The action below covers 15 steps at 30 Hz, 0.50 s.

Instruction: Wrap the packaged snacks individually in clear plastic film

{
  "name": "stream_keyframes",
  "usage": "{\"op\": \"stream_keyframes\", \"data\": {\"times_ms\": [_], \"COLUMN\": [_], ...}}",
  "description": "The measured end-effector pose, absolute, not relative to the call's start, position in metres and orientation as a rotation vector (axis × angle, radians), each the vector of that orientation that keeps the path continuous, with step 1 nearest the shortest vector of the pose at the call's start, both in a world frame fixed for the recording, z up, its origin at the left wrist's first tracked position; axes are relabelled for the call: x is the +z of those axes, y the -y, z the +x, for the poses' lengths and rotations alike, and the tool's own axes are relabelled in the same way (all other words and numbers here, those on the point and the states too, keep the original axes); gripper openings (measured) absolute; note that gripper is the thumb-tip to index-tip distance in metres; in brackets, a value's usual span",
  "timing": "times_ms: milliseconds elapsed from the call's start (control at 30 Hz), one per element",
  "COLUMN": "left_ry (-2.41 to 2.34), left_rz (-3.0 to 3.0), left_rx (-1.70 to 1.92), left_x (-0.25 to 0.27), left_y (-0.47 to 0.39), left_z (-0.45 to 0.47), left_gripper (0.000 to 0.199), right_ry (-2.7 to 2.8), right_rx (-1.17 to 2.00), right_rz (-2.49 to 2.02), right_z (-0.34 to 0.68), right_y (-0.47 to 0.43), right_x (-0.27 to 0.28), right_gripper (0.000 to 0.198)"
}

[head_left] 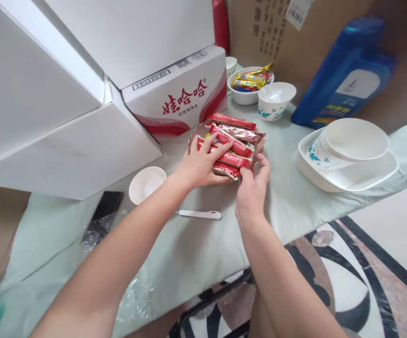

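Red-wrapped snack bars (230, 158) lie piled in a brownish bowl (195, 133) with a shiny rim, mostly covered by the bars. Over the top of the pile rests my left hand (203, 162), fingers spread across the wrappers. My right hand (254, 188) is at the near right side of the bowl, thumb by the end of the lowest bar and fingers curled round the rim. Just in front of the bowl lies a white plastic-handled utensil (199, 214), its other end hidden under my left forearm. Left of that forearm sits a white paper bowl (147, 184).
A white and red water carton (182, 98) and white boxes stand behind left. At the back are a bowl of yellow-wrapped snacks (249, 96), a paper bowl (276, 101) and a blue bottle (340, 75). Stacked bowls (353, 138) sit on a white tray (372, 178). A phone (108, 204) lies left.
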<state>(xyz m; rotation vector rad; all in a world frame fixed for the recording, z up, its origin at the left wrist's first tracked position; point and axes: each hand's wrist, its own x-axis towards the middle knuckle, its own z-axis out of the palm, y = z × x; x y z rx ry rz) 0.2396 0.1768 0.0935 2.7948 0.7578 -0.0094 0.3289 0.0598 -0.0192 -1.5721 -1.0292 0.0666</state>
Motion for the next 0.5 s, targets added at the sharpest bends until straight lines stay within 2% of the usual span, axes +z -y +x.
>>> {"op": "stream_keyframes", "data": {"times_ms": [233,367,500], "left_ry": [-0.685,-0.711,-0.709], "left_rz": [2.767,2.817,2.884], "left_rx": [-0.144,-0.250,-0.225], "left_x": [0.098,0.113,0.139], "left_y": [-0.183,-0.180,-0.188], "left_z": [0.293,0.295,0.292], "left_gripper": [0.107,0.119,0.122], "right_ry": [0.318,0.141,0.042], "right_rx": [0.262,0.405,0.460], "right_rz": [-1.438,-1.320,-1.267], "right_z": [0.336,0.343,0.335], "right_y": [-0.058,-0.051,-0.037], "right_x": [0.021,0.044,0.052], "right_gripper": [0.067,0.074,0.073]}}
